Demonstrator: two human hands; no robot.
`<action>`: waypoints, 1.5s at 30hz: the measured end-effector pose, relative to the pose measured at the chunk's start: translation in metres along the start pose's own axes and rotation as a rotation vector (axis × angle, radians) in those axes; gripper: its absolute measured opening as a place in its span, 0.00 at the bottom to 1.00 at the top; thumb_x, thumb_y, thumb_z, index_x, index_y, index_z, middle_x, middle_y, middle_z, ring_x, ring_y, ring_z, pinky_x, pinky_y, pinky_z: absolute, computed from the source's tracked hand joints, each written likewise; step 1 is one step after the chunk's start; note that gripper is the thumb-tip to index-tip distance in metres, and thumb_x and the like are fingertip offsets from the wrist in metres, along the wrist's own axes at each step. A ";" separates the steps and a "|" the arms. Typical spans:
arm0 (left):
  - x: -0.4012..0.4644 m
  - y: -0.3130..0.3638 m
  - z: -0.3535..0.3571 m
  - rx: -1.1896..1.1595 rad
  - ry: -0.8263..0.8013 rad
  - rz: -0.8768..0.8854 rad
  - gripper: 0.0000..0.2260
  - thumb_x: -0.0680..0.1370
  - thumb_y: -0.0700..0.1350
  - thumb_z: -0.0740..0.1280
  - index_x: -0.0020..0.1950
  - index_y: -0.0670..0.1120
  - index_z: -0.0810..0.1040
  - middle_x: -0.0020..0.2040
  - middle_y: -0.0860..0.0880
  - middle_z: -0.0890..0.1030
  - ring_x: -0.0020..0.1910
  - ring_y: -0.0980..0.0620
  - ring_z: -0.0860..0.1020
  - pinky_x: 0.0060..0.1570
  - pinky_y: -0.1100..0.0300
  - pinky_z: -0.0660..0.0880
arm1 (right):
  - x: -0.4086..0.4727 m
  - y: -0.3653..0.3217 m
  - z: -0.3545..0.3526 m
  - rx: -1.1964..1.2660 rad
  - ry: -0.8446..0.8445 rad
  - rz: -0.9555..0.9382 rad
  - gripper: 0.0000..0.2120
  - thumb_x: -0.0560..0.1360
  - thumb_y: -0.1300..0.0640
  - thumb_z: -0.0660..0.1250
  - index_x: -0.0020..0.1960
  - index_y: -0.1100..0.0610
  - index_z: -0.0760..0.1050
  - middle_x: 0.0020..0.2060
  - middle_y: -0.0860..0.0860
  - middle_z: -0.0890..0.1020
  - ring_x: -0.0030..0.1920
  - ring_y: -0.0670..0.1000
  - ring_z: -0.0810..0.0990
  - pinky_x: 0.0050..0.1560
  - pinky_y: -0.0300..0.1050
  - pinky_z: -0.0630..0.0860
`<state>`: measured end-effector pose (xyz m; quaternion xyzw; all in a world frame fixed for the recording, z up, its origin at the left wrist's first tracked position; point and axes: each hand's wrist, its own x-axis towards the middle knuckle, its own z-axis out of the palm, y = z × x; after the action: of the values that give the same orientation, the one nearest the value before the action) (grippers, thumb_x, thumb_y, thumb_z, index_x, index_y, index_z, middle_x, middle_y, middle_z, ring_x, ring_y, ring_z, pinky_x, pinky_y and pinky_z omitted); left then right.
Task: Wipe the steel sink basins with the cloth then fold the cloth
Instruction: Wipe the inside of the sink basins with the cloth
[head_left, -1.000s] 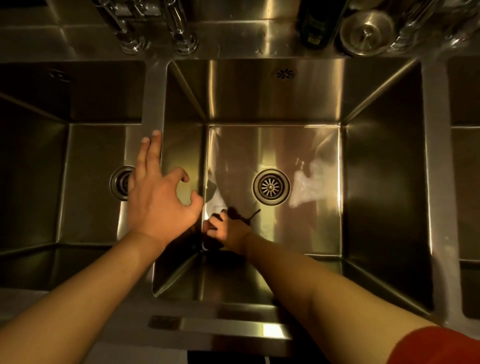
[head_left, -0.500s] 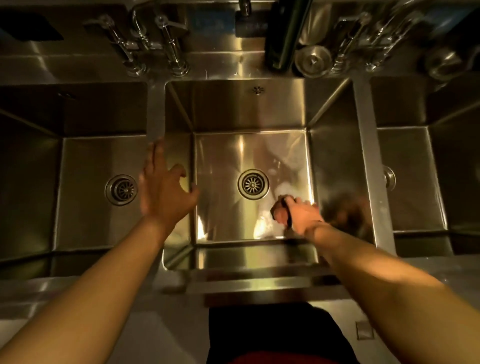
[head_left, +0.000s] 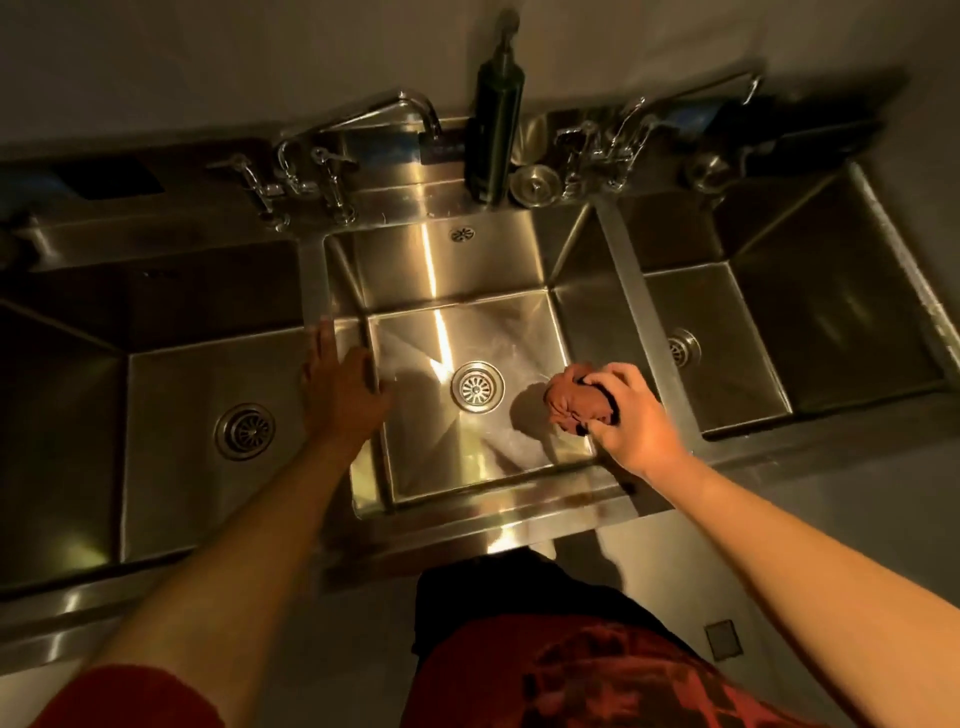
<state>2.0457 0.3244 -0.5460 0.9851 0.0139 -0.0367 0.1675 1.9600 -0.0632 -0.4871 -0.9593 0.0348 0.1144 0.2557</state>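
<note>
Right hand up at the right edge of the middle basin, fingers curled round a balled-up reddish-brown cloth, and the wad sits above the basin floor, just right of the drain strainer, casting its shadow on the steel below. It looks soft and limp, crushed into a lump with creases everywhere, so it will give under any squeeze and take whatever shape the fingers press into it; whether it is damp I cannot tell, though a wet cloth would hang heavier and cling to itself. Left hand lies flat, fingers straight, on the divider between the left basin and the middle one, holding nothing, likely bracing. For wiping, the bunched grip suits it, palm pushing the wad against the slick steel. For the fold, my guess is that the ball must be shaken loose, then taken by two corners or along one hem, one in each hand, so the fabric hangs flat. The right basin sits just past the wrist.
</note>
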 end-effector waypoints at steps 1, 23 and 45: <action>0.000 0.002 -0.003 -0.036 0.001 -0.009 0.26 0.73 0.60 0.72 0.68 0.53 0.75 0.85 0.45 0.51 0.84 0.40 0.48 0.74 0.34 0.61 | -0.006 -0.003 -0.010 0.045 0.052 0.000 0.29 0.69 0.59 0.77 0.68 0.50 0.73 0.66 0.48 0.68 0.56 0.52 0.78 0.59 0.48 0.78; -0.151 0.073 0.036 -0.537 -0.545 0.166 0.28 0.77 0.52 0.65 0.78 0.53 0.69 0.72 0.49 0.76 0.68 0.49 0.77 0.67 0.56 0.75 | -0.108 -0.069 0.011 -0.226 -0.179 0.168 0.37 0.76 0.44 0.63 0.81 0.43 0.52 0.81 0.50 0.48 0.81 0.59 0.44 0.77 0.69 0.49; -0.168 0.130 0.054 -0.221 -0.307 0.388 0.31 0.76 0.63 0.64 0.77 0.54 0.67 0.74 0.47 0.72 0.72 0.46 0.72 0.70 0.43 0.72 | -0.124 -0.024 0.042 -0.283 -0.181 -0.163 0.31 0.82 0.34 0.53 0.81 0.39 0.50 0.81 0.45 0.53 0.82 0.56 0.48 0.77 0.66 0.55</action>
<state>1.8795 0.1817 -0.5413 0.9279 -0.1969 -0.1513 0.2782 1.8340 -0.0207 -0.4818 -0.9712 -0.0828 0.1826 0.1286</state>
